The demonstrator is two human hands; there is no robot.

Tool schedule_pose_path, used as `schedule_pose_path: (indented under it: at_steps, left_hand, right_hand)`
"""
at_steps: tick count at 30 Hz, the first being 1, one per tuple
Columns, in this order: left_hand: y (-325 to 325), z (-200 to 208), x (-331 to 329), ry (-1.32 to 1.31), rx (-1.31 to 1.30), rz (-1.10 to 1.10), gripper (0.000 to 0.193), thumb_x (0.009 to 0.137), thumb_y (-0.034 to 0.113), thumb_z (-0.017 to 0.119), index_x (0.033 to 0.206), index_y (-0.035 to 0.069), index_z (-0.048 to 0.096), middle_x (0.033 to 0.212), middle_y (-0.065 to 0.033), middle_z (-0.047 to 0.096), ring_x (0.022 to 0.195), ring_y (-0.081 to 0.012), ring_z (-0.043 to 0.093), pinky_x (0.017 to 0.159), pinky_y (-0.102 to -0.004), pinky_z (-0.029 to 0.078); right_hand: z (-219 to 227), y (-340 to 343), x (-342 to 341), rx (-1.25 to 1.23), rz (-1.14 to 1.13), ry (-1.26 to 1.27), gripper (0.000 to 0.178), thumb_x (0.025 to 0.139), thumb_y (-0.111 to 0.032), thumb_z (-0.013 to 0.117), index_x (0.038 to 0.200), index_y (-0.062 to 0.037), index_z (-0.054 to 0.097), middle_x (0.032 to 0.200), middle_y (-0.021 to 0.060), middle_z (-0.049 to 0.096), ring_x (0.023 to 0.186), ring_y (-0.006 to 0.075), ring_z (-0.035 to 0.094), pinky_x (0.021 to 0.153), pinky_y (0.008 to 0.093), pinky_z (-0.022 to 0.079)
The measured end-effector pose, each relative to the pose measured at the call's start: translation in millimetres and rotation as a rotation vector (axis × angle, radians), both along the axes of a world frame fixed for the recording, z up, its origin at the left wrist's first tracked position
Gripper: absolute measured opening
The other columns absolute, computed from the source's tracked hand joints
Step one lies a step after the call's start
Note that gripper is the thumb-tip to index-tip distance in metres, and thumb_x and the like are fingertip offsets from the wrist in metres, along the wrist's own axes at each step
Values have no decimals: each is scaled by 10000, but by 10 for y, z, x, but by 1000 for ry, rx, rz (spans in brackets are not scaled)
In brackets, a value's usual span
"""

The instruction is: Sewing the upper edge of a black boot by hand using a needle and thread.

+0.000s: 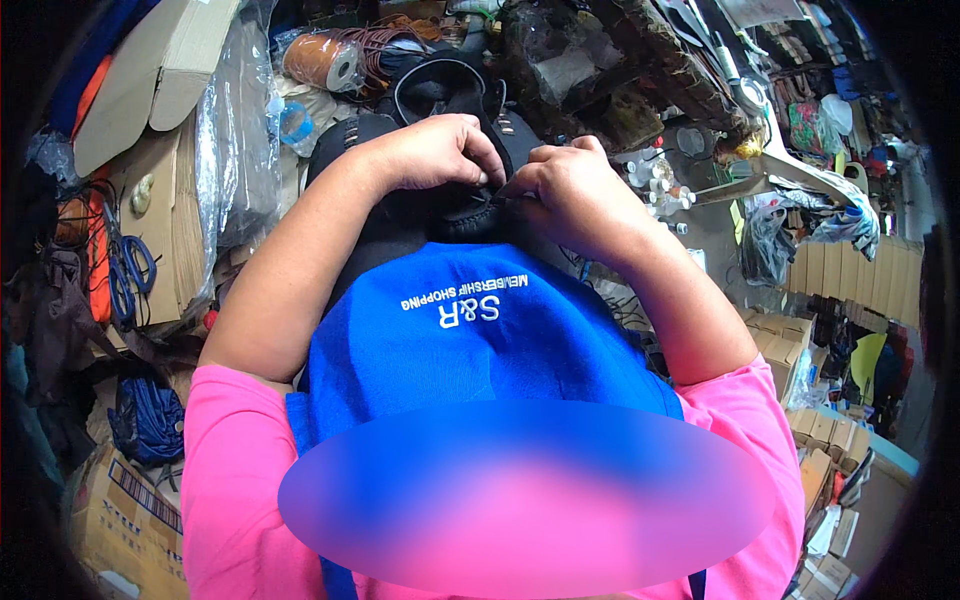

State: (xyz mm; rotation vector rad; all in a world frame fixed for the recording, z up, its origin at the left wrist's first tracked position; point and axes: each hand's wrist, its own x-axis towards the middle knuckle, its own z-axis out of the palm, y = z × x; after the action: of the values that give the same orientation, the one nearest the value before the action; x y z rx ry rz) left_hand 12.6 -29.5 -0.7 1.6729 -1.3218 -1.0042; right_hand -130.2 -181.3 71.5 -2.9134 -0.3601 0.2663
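Observation:
In front of my blue apron (400, 350) rests a black shoe-like item (468, 218) with a row of stitches along its rounded near edge. A black strap or collar loops up at its far end. My left hand (440, 155) reaches over it from the left, thumb and fingertips pinched together at its middle. Close by on the right, my right hand (580, 195) is closed, its fingertips almost meeting the left ones. Something thin and pale shows between the two hands, too small to name. The fingers cover part of the black item.
An orange spool of cord (322, 62) lies beyond my left arm, near a clear plastic cup (296, 122). Cardboard (160, 215) and blue-handled scissors (130, 270) are at the left. Small white spools (660, 180) and a white metal arm (790, 165) stand at the right.

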Motion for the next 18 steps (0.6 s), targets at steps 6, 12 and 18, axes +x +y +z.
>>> schedule_pose_path:
  at_steps: [6, 12, 18]
  left_hand:
    - [10, -3, 11, 15, 9, -8, 234, 738, 108, 664, 960, 117, 738, 861, -55, 522, 885, -200, 535, 825, -304, 433]
    - [5, 7, -2, 22, 0, -2, 236, 734, 106, 657, 955, 113, 741, 856, -55, 518, 880, -196, 532, 822, -298, 433]
    - [6, -14, 11, 10, 1, -10, 238, 736, 118, 659, 960, 111, 739, 851, -49, 510, 864, -191, 533, 809, -295, 436]
  right_hand:
    - [5, -51, -10, 70, -37, 21, 144, 729, -159, 640, 849, -128, 712, 790, 57, 639, 815, 248, 637, 812, 415, 420]
    - [-155, -175, -12, 270, -106, 60, 138, 720, -162, 666, 845, -126, 714, 791, 69, 639, 806, 277, 637, 762, 417, 469]
    - [-87, -122, 51, 168, -57, 66, 142, 731, -155, 647, 853, -124, 715, 806, 67, 643, 817, 273, 638, 763, 419, 470]
